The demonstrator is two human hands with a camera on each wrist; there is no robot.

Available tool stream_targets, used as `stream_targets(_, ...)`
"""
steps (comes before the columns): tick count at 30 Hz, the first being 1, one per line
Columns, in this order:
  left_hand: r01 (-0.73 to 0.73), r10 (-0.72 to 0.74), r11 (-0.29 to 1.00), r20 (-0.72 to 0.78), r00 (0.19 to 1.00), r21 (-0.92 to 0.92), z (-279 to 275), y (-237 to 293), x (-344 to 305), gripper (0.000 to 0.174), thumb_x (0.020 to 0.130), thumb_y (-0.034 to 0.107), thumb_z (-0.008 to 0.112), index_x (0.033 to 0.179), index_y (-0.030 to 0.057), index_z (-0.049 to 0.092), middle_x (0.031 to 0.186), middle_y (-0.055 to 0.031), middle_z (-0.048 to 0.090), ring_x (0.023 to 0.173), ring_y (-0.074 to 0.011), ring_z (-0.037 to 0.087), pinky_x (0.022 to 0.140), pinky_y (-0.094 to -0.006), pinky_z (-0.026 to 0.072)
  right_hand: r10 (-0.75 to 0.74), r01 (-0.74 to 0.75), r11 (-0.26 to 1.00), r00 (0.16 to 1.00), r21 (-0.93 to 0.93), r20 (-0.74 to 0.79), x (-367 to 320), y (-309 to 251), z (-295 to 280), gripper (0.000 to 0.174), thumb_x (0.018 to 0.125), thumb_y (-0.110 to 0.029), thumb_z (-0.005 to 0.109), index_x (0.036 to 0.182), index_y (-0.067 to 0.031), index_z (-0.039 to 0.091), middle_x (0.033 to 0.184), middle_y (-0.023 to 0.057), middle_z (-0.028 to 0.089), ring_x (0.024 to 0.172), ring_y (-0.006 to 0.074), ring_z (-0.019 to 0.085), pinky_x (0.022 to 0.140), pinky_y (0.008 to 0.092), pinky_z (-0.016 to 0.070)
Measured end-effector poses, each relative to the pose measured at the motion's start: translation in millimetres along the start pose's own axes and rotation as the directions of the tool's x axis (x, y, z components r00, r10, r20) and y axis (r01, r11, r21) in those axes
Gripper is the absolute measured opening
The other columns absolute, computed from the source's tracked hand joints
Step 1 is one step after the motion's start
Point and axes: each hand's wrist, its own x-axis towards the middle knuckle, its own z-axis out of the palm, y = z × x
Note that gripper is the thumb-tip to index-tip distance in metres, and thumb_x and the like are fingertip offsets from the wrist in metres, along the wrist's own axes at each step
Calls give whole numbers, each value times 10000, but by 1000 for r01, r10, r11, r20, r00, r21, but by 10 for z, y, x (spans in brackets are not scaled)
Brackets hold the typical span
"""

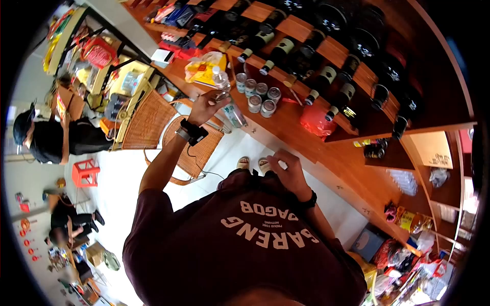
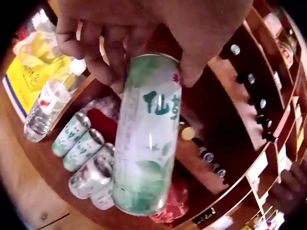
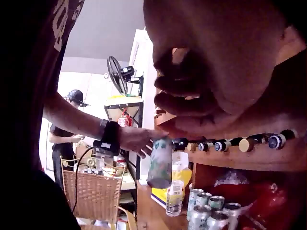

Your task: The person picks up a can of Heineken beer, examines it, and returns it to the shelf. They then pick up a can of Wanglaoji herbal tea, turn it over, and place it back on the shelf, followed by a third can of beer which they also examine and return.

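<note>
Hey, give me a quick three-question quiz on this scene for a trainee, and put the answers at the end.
1. Which hand is holding a green-and-white can?

2. True or false: the clear water bottle is lying on its side.

3. How many cans are grouped on the wooden counter?
A) three
B) six
C) ten

Key:
1. The left hand.
2. False; the clear water bottle stands upright.
3. B; the right wrist view shows six grouped cans.
</note>
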Motion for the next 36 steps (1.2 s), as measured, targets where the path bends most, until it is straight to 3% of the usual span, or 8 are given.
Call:
stream_targets(4, -19, 17, 992, -16, 1000, -129, -161, 614, -275, 371, 916, 292, 769, 1101, -19, 686, 923, -60, 712, 832, -113, 623, 754, -289, 499, -13, 17, 973, 1000, 230, -18, 181, -39, 123, 340, 996, -187, 670, 1253, -17, 526, 1223, 110, 623, 1123, 209, 631, 958, 352, 518)
stream_targets(8, 69, -64, 960, 28, 998, -271, -127, 859, -486, 324, 909, 273, 773, 1015, -25, 701, 882, -50, 704, 819, -114, 626, 746, -270, 491, -59, 46, 962, 998, 271, 39, 380, 63, 376, 568, 1014, -259, 651, 1452, -60, 349, 1278, 141, 599, 1176, 234, 601, 980, 389, 504)
stream_targets(9, 25, -26, 950, 2, 1000, -312, -66, 918, -542, 321, 904, 281, 779, 956, -26, 702, 848, -41, 699, 783, -103, 620, 719, -262, 491, -64, 48, 962, 997, 268, 53, 430, 52, 402, 568, 1014, -259, 651, 1452, -60, 349, 1278, 141, 599, 1176, 234, 601, 980, 389, 504)
stream_targets(11, 9, -1, 964, 30, 1000, -267, 0, 932, -623, 327, 899, 291, 785, 922, -24, 697, 815, -27, 693, 745, -87, 612, 682, -250, 484, 142, -377, 730, 899, 569, 414, 500, 2, 501, 636, 1019, -282, 641, 1487, -54, 275, 1315, 186, 566, 1196, 248, 581, 993, 402, 496)
stream_targets(15, 90, -76, 924, 51, 996, -373, 134, 861, -737, 318, 972, 301, 704, 968, -17, 686, 875, -28, 670, 804, -63, 570, 687, -243, 463, 161, -268, 893, 941, 363, 299, 442, -30, 713, 702, 990, -389, 663, 1458, -35, 278, 1274, 181, 564, 1148, 231, 583, 945, 376, 503)
stream_targets(25, 167, -38, 846, 257, 966, -506, 296, 133, -1089, 445, 1083, 379, 500, 1156, -30, 661, 920, -49, 670, 841, -113, 611, 744, -284, 498, 316, -383, 797, 923, 466, 218, 276, -81, 854, 634, 1010, -312, 653, 1436, -20, 285, 1270, 159, 526, 1141, 202, 537, 935, 360, 490)
stream_targets(31, 218, 141, 780, 504, 852, -587, 704, 6, -1284, 570, 928, 156, 736, 1436, 40, 505, 1321, -68, 627, 1111, -158, 614, 919, -334, 513, 296, -258, 843, 955, 472, -7, -98, 63, 1055, 636, 1013, -262, 646, 1448, -6, 259, 1294, 181, 559, 1149, 213, 573, 954, 374, 492)
stream_targets(36, 296, 102, 728, 524, 845, -618, 891, 223, -1312, 512, 929, 162, 742, 1385, 23, 554, 1266, -68, 647, 1137, -172, 613, 920, -346, 514, 308, -299, 941, 950, 157, -40, -326, -108, 754, 650, 1052, -362, 534, 1512, 21, 281, 1105, 259, 650, 977, 330, 666, 848, 396, 514)
